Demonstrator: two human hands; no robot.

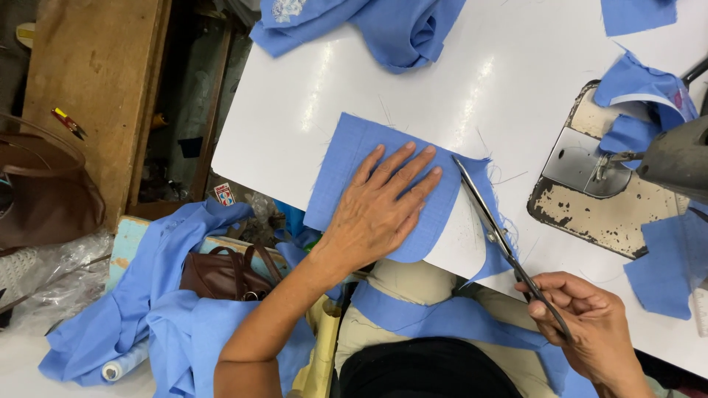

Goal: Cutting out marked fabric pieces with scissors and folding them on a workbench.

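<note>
My left hand (380,206) lies flat, fingers spread, on a blue fabric piece (354,158) at the near edge of the white table (457,88). A white curved template (459,243) shows under the fabric's right side. My right hand (590,324) grips the handles of metal scissors (490,225), whose blades point away from me along the fabric's right edge, over the template. A thin blue strip (495,262) curls off the cut edge.
A sewing machine's worn metal bed (590,199) and head (675,158) stand at the right with blue scraps (641,92) around it. More blue cloth (383,26) lies at the back. A brown bag (225,273) and blue garments (140,309) sit at my left.
</note>
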